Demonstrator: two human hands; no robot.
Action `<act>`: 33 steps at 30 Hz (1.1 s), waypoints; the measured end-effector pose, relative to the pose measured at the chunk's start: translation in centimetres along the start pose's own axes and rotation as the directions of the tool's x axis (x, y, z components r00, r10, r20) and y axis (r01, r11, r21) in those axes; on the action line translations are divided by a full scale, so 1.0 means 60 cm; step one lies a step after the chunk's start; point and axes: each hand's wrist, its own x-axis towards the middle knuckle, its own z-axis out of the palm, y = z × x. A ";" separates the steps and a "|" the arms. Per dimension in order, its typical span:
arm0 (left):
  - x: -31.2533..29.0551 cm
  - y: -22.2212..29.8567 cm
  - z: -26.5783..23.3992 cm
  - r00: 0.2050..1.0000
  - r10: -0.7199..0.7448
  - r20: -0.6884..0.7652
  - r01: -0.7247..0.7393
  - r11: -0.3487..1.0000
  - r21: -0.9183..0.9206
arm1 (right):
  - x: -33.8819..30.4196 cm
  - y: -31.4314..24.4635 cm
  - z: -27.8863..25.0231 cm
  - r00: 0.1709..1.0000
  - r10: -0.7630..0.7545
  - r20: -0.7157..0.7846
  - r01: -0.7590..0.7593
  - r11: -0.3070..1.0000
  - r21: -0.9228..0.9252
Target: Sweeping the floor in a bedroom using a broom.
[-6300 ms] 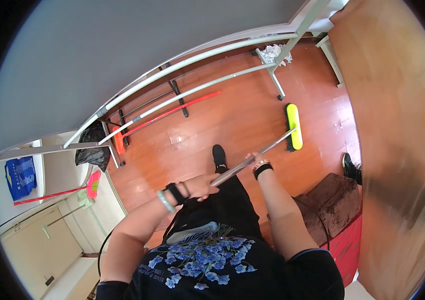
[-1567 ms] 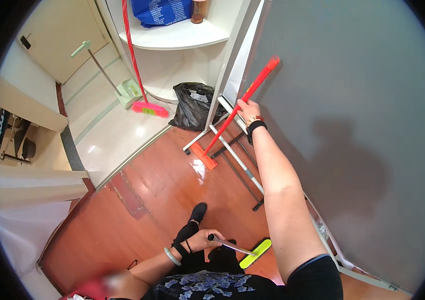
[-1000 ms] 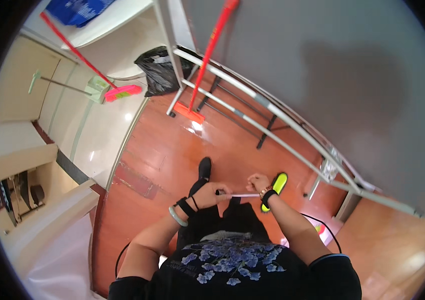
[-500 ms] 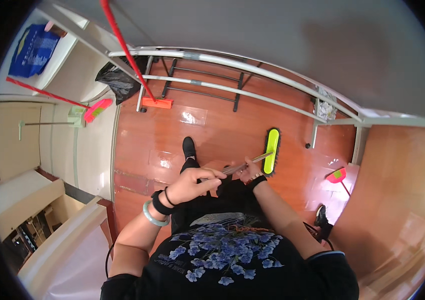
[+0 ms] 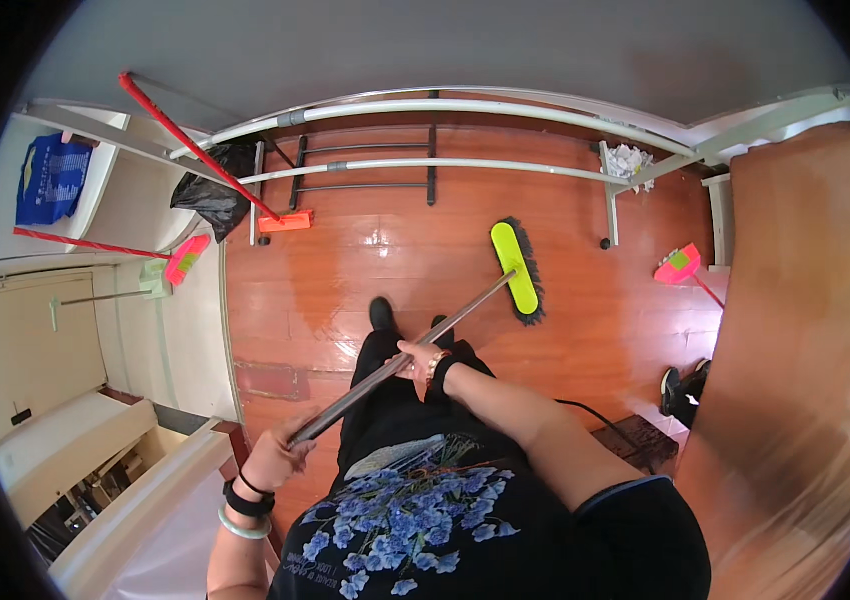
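A mop with a yellow-green head (image 5: 515,265) and a dark grey fringe rests on the reddish wood floor ahead of me. Its metal handle (image 5: 375,385) slants down to the left across my legs. My left hand (image 5: 278,460) is closed round the handle's upper end, low at the left. Farther along the pole, in front of my body, my right hand (image 5: 419,366) grips it too, thumb uppermost. Where the right fingers pass beneath the handle they are partly hidden.
A grey-topped table with white rails (image 5: 495,107) spans the far side. An orange broom (image 5: 285,220) and black bag (image 5: 220,195) stand at far left, beside a pink brush (image 5: 187,260). A red brush (image 5: 678,263) and dark shoes (image 5: 683,390) lie right, near the wooden panel (image 5: 805,330).
Both hands have moved left, the left one also toward my body, so they are farther apart. The mop head now lies farther left and is tilted the other way; more handle shows.
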 end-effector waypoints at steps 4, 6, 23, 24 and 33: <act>0.014 -0.033 0.031 0.977 -0.210 0.034 0.203 0.969 0.143 | 0.000 0.012 -0.026 0.997 -0.037 -0.071 0.034 0.998 -0.046; 0.037 -0.059 0.038 0.976 -0.195 0.099 0.174 0.967 0.189 | 0.021 0.017 -0.059 0.988 -0.104 -0.114 0.099 0.994 -0.044; 0.408 -0.080 0.320 0.956 -0.151 0.250 0.051 0.930 0.365 | 0.020 -0.236 -0.279 0.755 -0.569 -0.326 0.538 0.822 -0.187; 0.421 -0.077 0.321 0.958 -0.150 0.246 0.053 0.931 0.362 | 0.014 -0.234 -0.273 0.757 -0.569 -0.322 0.537 0.822 -0.190; 0.372 -0.052 0.256 0.951 -0.159 0.263 0.145 0.987 0.073 | 0.025 -0.191 -0.226 0.905 -0.412 -0.106 0.420 0.904 0.080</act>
